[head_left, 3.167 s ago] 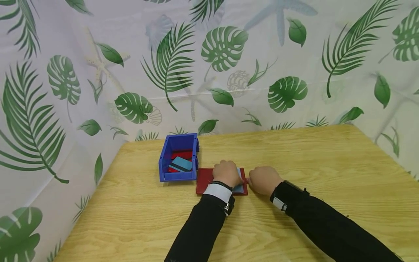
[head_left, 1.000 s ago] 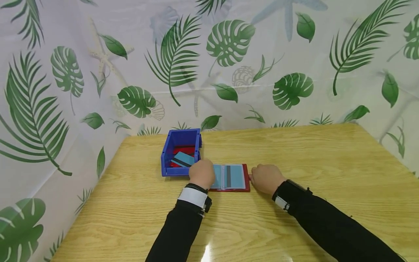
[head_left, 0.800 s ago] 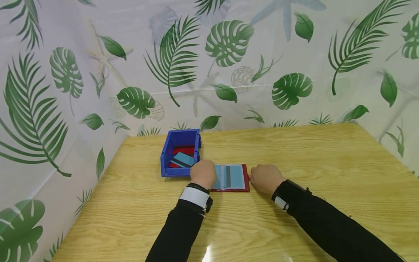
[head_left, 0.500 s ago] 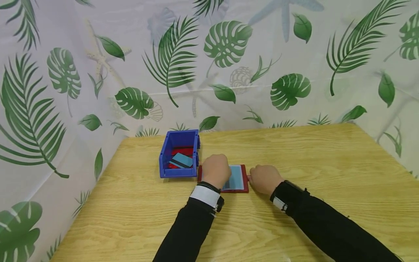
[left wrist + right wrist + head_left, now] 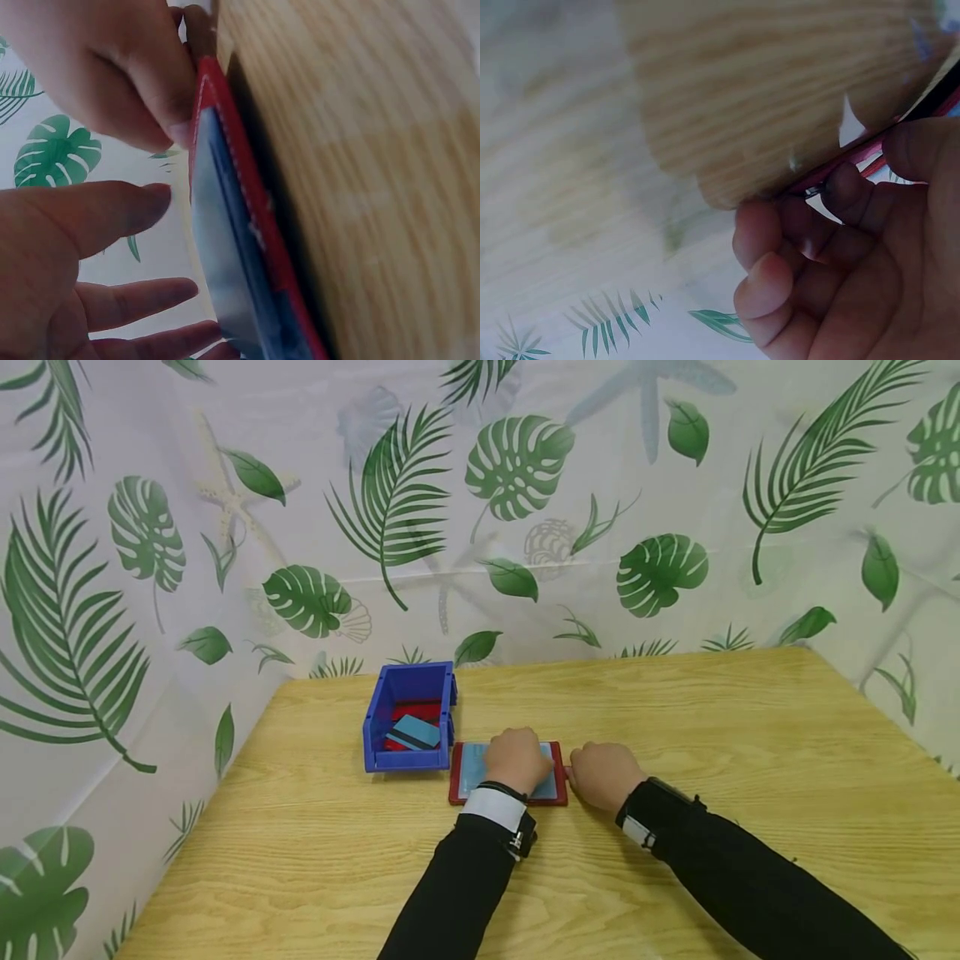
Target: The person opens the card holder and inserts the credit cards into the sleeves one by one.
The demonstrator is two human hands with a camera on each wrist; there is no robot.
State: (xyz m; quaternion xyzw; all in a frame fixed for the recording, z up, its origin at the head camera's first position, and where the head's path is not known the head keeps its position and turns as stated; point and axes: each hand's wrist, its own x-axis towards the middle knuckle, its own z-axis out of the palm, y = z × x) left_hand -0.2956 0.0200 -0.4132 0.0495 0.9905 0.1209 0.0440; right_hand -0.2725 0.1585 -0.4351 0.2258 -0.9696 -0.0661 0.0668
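Note:
A red card holder [image 5: 471, 768] lies spread flat on the table, with pale blue cards in clear sleeves on both sides. My left hand [image 5: 517, 760] is over its right half and covers part of that side. In the left wrist view the thumb and fingers of the left hand [image 5: 82, 240] are spread, with fingertips close to the sleeves; whether they touch I cannot tell. At the holder's right edge my right hand [image 5: 605, 775] pinches the small red strap [image 5: 567, 771]. The right wrist view shows thumb and index finger of the right hand [image 5: 870, 255] on the red edge.
Behind and left of the holder, close to its corner, stands a blue plastic bin [image 5: 407, 762]. Inside it lie a blue card [image 5: 415, 732] with a black stripe and red items. A leaf-print cloth [image 5: 525, 552] hangs behind the wooden table [image 5: 315, 827].
My left hand went left across the holder and then came back right. The holder's left side, bare red at first, now shows a sleeved blue card. The right hand has stayed at the strap.

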